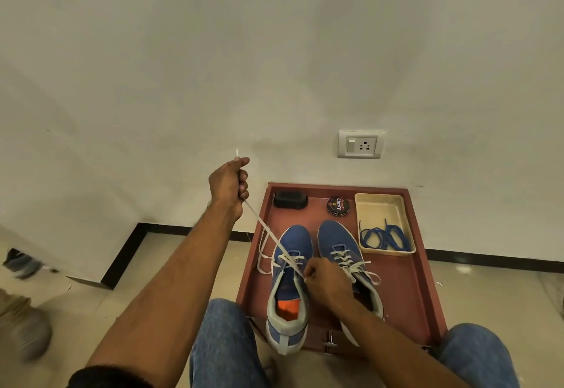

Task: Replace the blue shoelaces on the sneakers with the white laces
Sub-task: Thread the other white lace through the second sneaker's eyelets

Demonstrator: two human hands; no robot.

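On red tray (pixel 409 281), blue sneakers (pixel 290 281), white wall (pixel 274 52)

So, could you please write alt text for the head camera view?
The left hand pulls a white lace taut up from the left blue sneaker while the right hand steadies it at the eyelets. The right sneaker already has white laces; blue laces lie in a beige tray.

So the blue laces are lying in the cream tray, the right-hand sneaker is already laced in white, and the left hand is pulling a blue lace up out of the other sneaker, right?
Not quite. The head view shows the left hand pulling a white lace, not a blue one, out of the left sneaker. The blue laces do lie in the cream tray, and the right sneaker is laced in white.
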